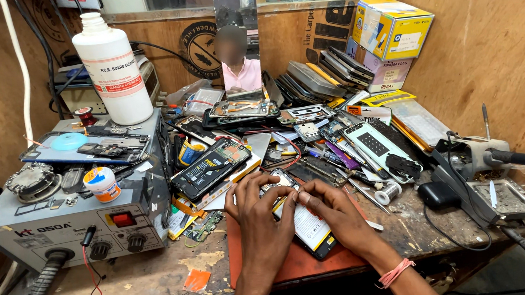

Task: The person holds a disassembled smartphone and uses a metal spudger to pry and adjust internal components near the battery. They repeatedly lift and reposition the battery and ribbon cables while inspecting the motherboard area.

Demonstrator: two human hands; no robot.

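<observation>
Both hands pressed on the opened phone (301,222) on the red mat (295,265), counter centre: left hand (261,218) at nine o'clock, right hand (332,213) at three. Best to work gently, thumbs even.

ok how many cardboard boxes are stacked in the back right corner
2: a yellow and blue box on top, tilted, and a pale box beneath it, against the wooden wall. More may be hidden behind the phone pile.

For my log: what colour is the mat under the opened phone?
Orange-red mat, seen in the head view.
</observation>
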